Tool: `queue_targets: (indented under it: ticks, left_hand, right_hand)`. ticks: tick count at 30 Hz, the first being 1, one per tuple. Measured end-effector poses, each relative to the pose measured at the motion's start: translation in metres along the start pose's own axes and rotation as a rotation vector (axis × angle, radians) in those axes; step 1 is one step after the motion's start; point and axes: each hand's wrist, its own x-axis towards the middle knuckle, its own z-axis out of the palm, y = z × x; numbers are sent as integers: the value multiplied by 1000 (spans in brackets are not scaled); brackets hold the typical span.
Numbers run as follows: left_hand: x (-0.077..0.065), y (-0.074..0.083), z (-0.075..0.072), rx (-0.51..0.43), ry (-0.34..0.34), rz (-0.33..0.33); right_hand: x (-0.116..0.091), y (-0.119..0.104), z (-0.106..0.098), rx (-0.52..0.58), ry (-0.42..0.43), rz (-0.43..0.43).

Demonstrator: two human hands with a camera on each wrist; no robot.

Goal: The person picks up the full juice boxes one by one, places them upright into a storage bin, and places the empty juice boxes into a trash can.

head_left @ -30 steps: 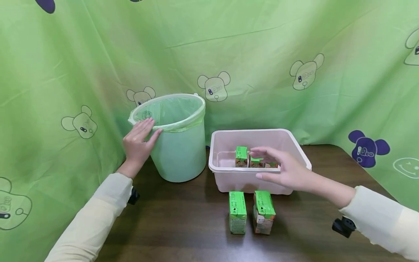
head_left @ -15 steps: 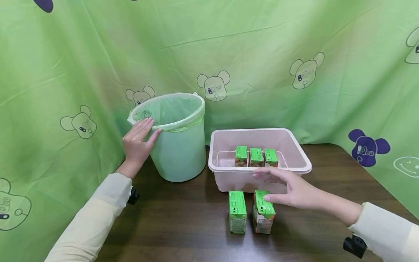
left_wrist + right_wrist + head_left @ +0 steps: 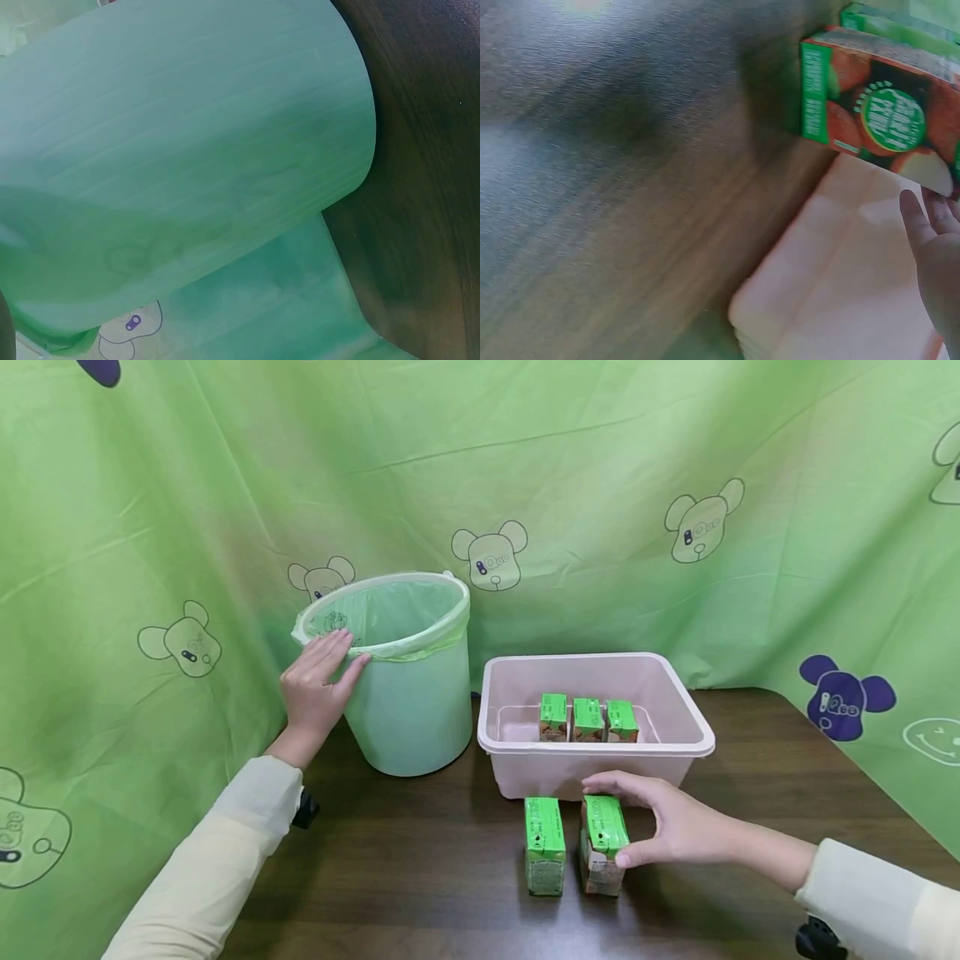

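Observation:
Two juice boxes with green tops stand upright side by side on the dark wooden table: a left juice box [image 3: 544,847] and a right juice box [image 3: 603,846]. My right hand [image 3: 675,822] is spread around the right one. Its thumb is at the near right corner and its fingers are right at the far end. In the right wrist view, fingertips [image 3: 913,214] are at the lower edge of the juice box [image 3: 877,112], which shows apples printed on its side. My left hand [image 3: 317,687] rests on the near rim of a green trash bin [image 3: 412,718], fingers extended over the edge.
A pale pink plastic basin [image 3: 517,772] stands behind the two boxes, with three more juice boxes [image 3: 588,721] upright inside. The bin, left of the basin, has a translucent green liner [image 3: 420,647]. A green printed curtain [image 3: 600,485] hangs behind the table [image 3: 420,877].
My right hand has come out from over the basin, moving toward me and down to the right juice box. My left hand has stayed on the bin rim.

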Motion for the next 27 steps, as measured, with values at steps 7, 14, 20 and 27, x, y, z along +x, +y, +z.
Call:
queue_targets:
  ticks: [7, 14, 20, 27]
  left_hand:
    - [0, 0, 0, -2, 0, -3]
    - [0, -1, 1, -6, 8, -10]
    - [1, -1, 1, -12, 10, -7]
    - [1, -1, 1, -7, 16, -4]
  right_hand:
    - [-7, 10, 10, -53, -17, 70]
    - [-9, 9, 17, -89, 0, 97]
    - [-8, 8, 20, -93, 2, 112]
    - [-6, 9, 20, -65, -7, 108]
